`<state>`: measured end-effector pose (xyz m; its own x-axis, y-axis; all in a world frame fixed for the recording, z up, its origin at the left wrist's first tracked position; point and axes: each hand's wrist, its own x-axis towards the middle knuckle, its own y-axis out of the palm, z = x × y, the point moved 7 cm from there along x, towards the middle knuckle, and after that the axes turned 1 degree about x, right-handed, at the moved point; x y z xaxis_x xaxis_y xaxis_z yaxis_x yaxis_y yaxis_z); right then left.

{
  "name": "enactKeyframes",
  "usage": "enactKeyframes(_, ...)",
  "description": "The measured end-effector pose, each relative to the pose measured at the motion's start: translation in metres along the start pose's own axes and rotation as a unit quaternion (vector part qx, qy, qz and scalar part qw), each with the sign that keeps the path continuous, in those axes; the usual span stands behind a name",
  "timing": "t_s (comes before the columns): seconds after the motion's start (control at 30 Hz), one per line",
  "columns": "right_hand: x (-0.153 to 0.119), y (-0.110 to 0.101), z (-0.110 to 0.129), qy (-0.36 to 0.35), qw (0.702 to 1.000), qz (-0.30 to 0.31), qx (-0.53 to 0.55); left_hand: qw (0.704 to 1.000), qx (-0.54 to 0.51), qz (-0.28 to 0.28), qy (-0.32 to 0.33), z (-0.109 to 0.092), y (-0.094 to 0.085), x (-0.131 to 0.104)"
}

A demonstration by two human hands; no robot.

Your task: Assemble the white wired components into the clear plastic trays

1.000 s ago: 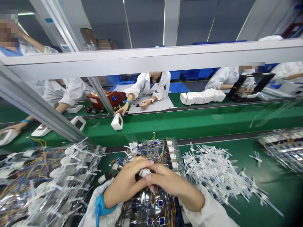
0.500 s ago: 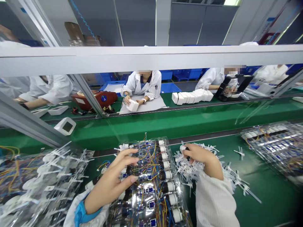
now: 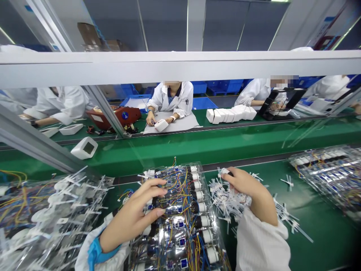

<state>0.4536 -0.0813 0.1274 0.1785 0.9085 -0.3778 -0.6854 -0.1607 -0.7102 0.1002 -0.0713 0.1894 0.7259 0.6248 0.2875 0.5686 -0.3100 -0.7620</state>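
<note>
My left hand (image 3: 137,214), with a blue band at the wrist, is held over a clear plastic tray (image 3: 172,250). Its fingers are spread and hold nothing. Rows of parts with white round ends (image 3: 207,236), black collars and coloured wires fill the tray. To the right, my right hand (image 3: 245,182) is closed on a small black-and-white cylindrical part (image 3: 226,172), mostly hidden by the fingers. It looks like the parts in the tray. Below that hand lies a pile of thin white plastic strips (image 3: 222,199) with small blocks on them.
At left is another wired tray topped with white strips (image 3: 56,226); one more tray (image 3: 332,177) lies at far right. A white housing (image 3: 84,148) rests on the green belt (image 3: 169,145). A metal frame (image 3: 180,69) crosses ahead; co-workers in white coats (image 3: 184,98) sit beyond.
My right hand has shifted slightly right and up with the cylindrical part. My left hand stays spread over the tray. The white housing has slid right on the belt.
</note>
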Motion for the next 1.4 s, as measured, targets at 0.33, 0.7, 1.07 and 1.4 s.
enactKeyframes(0.33, -0.061, -0.013, 0.075, -0.318, 0.875, -0.136, 0.338, 0.999, -0.02, -0.03, 0.028, -0.009, -0.002, 0.004)
enactKeyframes(0.7, -0.085, 0.093, 0.161, -0.422, 0.714, 0.124, 0.545, 0.974, 0.055, -0.158, 0.156, -0.041, -0.005, 0.004)
enactKeyframes(1.07, -0.075, 0.064, 0.129, -0.394, 0.754, 0.002, 0.525, 0.977, -0.04, -0.195, 0.079, -0.024, -0.016, -0.002)
enactKeyframes(1.4, -0.081, 0.094, 0.163, -0.435, 0.86, 0.115, 0.241, 0.976, -0.071, -0.189, 0.088, -0.027, -0.012, -0.003)
